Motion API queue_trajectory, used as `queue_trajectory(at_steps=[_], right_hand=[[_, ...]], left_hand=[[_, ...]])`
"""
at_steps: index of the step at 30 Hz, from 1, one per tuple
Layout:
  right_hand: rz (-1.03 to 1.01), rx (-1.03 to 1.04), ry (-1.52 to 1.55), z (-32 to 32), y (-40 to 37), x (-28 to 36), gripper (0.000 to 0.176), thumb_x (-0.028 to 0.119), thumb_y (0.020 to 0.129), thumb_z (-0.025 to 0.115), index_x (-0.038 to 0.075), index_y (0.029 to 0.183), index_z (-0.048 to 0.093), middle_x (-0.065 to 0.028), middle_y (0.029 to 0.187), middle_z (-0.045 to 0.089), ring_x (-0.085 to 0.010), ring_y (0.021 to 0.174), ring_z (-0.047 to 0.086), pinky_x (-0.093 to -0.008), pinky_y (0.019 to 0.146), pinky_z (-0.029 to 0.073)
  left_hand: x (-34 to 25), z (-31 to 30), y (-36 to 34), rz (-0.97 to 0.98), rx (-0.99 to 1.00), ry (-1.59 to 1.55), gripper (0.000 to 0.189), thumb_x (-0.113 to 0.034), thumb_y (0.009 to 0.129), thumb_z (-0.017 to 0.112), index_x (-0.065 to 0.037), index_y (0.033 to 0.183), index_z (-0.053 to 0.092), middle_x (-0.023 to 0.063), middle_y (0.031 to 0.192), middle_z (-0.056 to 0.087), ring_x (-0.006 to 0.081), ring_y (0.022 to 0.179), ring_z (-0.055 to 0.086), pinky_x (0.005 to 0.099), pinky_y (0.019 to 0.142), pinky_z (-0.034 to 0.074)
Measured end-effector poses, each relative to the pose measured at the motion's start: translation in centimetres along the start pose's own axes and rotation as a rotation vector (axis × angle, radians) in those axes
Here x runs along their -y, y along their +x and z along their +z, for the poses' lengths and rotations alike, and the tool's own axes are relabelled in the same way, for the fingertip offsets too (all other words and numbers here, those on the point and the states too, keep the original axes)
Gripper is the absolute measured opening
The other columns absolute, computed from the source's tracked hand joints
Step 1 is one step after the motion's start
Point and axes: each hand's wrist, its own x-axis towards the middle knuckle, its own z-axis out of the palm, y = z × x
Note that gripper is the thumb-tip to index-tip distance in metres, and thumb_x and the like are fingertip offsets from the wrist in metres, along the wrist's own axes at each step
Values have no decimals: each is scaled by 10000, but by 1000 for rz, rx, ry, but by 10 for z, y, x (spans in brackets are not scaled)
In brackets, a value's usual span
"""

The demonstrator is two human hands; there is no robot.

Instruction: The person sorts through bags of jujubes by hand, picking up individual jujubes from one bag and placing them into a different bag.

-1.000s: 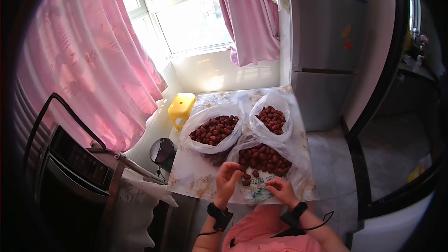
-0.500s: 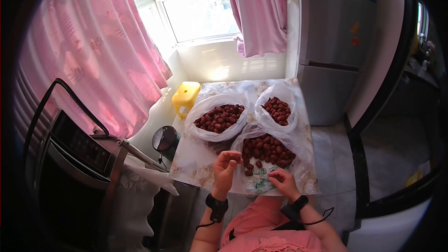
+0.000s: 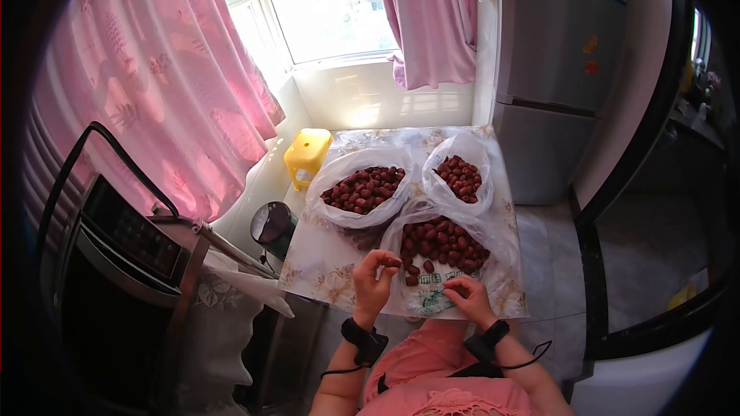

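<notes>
Pinched between the fingers of my left hand (image 3: 375,283) is a red date (image 3: 395,263), held at the left edge of the near plastic bag (image 3: 505,250). My right hand (image 3: 470,299) is at the near side of this bag, fingers pressed together; what they hold, if anything, is too small to make out. Red dates (image 3: 445,242) fill the back of the near bag, and a few lie loose in front, over green print. Behind it stand two more open bags of dates, a large one (image 3: 316,189) on the left and a smaller one (image 3: 486,199) on the right.
The bags rest on a table with a flowered cover (image 3: 316,271). Beyond its left side are a yellow stool (image 3: 307,150) and a dark round bin (image 3: 274,225). A grey fridge (image 3: 539,146) stands at the back right, a black appliance (image 3: 131,239) at the left.
The view has shifted slightly. Both hands stay nearly in place, and the date in my left hand shows more clearly.
</notes>
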Motion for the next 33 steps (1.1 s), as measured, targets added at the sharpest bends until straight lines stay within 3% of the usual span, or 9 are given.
queue_trajectory(at_steps=[4, 7, 9, 12, 15, 19, 21, 23, 33], right_hand=[[-22, -1, -22, 0, 0, 0, 167, 40, 884, 735, -13, 1042, 719, -50, 1020, 665, -112, 923, 657, -249, 806, 535], [-29, 3, -38, -1, 0, -1, 168, 44, 882, 737, -10, 1041, 720, -51, 1021, 666, -111, 915, 656, -248, 799, 533], [-33, 5, -50, -2, 1, -2, 169, 47, 883, 737, -10, 1041, 720, -52, 1021, 667, -111, 912, 655, -247, 796, 532], [-26, 6, -65, -1, 0, -3, 168, 54, 884, 738, -9, 1039, 720, -54, 1023, 666, -113, 909, 656, -251, 799, 534], [-26, -3, -31, -2, 3, 3, 165, 53, 886, 736, -11, 1036, 719, -55, 1030, 663, -114, 920, 654, -254, 806, 534], [25, 8, -20, -1, -1, 4, 166, 43, 891, 726, -16, 1046, 714, -55, 1039, 654, -116, 951, 651, -255, 820, 536], [30, 20, -2, 0, 0, 3, 168, 40, 893, 723, -18, 1050, 713, -54, 1042, 651, -116, 960, 651, -255, 822, 537], [19, 22, -3, -1, 1, 3, 171, 38, 895, 721, -18, 1056, 711, -54, 1042, 650, -117, 956, 651, -255, 820, 540], [-5, 2, -55, -1, -1, 2, 163, 39, 891, 727, -10, 1046, 718, -49, 1027, 653, -103, 909, 649, -249, 781, 540]], left_hand=[[-4, -2, 10, -10, -10, -40, 196, 134, 844, 630, 21, 1004, 622, 54, 947, 672, 120, 913, 649, 256, 854, 521], [-6, -16, 34, 107, -15, 25, 170, 54, 896, 663, 12, 1057, 626, 57, 984, 662, 118, 910, 636, 253, 837, 516], [-13, -24, 58, -53, -80, -42, 252, 5, 912, 680, 31, 1154, 618, 68, 1000, 653, 125, 910, 640, 258, 815, 526], [-22, -28, 106, -9, -217, 0, 334, -32, 923, 684, 39, 1235, 590, 66, 1001, 643, 119, 890, 635, 253, 788, 527], [-15, -24, 113, 33, -223, 115, 384, -14, 920, 678, -4, 1287, 564, 44, 986, 637, 118, 811, 621, 250, 773, 523], [9, 13, 57, 29, 183, 355, 160, -9, 873, 702, -19, 1032, 680, 59, 930, 663, 134, 824, 666, 276, 730, 528], [28, 28, 25, 38, 435, 451, 219, 5, 827, 700, -47, 1038, 680, 87, 987, 653, 257, 883, 670, 338, 766, 538], [51, 38, 9, 259, 424, 692, 275, 2, 777, 708, -66, 1041, 680, 92, 1015, 641, 302, 939, 631, 393, 813, 523], [67, 38, 11, 211, 426, 775, 305, 49, 706, 704, -61, 985, 651, 101, 952, 631, 315, 924, 612, 420, 798, 508]])
